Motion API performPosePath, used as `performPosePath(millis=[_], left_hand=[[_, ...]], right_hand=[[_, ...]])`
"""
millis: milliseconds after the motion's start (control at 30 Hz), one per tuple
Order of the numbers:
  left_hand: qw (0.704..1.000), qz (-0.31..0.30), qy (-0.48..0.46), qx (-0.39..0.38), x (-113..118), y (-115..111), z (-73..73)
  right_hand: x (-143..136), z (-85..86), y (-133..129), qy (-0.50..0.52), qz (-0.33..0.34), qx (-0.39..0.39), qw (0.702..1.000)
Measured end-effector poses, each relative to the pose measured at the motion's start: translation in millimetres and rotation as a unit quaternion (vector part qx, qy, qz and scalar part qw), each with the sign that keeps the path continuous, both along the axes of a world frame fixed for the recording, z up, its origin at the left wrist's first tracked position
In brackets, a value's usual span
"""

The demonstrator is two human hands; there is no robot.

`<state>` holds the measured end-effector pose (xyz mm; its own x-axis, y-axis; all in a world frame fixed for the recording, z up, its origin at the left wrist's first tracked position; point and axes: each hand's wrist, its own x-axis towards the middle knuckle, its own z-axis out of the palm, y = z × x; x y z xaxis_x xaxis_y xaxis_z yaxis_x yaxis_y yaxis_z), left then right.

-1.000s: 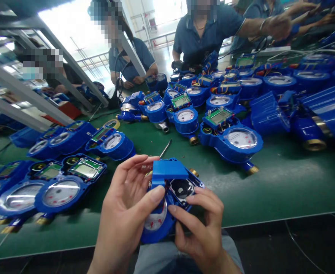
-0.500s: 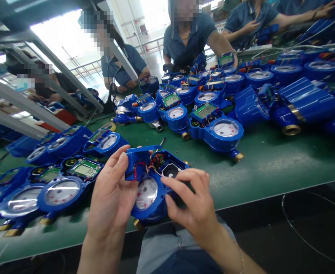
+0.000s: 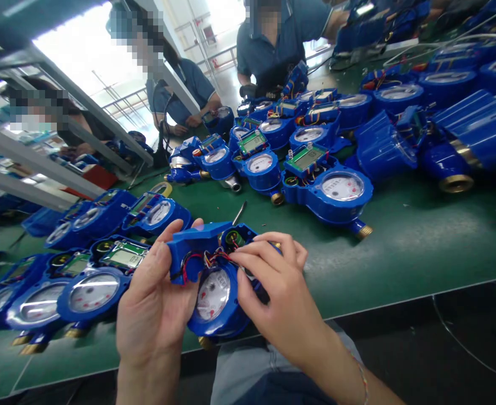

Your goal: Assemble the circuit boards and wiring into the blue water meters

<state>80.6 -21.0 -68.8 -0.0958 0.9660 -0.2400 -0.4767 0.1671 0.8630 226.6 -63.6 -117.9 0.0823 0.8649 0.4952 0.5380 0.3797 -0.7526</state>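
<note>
The left hand (image 3: 157, 301), palm showing, grips a blue angular plastic cover (image 3: 188, 242) as the right hand (image 3: 235, 261) arches, pinch indiscernible, at thin coloured wires (image 3: 214, 256) above a blue meter with a round white dial (image 3: 214, 295) by the near edge, green tabletop (image 3: 400, 253) stretching right before far blue meters (image 3: 261, 174).

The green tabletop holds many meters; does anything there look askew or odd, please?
Yes: one blue meter at the right lies tipped on its side, while the meter just left of it lies face up. I see no spill.
</note>
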Motion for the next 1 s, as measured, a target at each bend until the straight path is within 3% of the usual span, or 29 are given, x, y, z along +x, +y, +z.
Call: performPosePath(millis=[200, 433, 633, 733, 867, 1000], left_hand=[[1.000, 0.007, 0.022, 0.013, -1, -3, -4.2], [0.999, -0.010, 0.043, 0.031, -3, -3, -6.8], [0.988, -0.036, 0.133, 0.068, 8, -6, -1.0], [0.965, -0.089, 0.216, 0.121, 16, -7, 0.8], [0.900, -0.157, 0.364, 0.183, 19, -7, 1.8], [0.840, -0.177, 0.469, 0.208, 21, -10, 6.1]], right_hand=[[-7, -12.6, -13, 0.033, -0.038, 0.022, 0.998], [-8, -12.7, -12, 0.037, -0.049, 0.041, 0.997], [-12, -16.6, -19, 0.030, -0.096, 0.051, 0.994], [-17, -24.5, -20, 0.060, -0.146, 0.057, 0.986], [-24, -38.0, -13, 0.133, -0.208, 0.087, 0.965], [-33, -47.9, -11, 0.194, -0.196, 0.057, 0.959]])
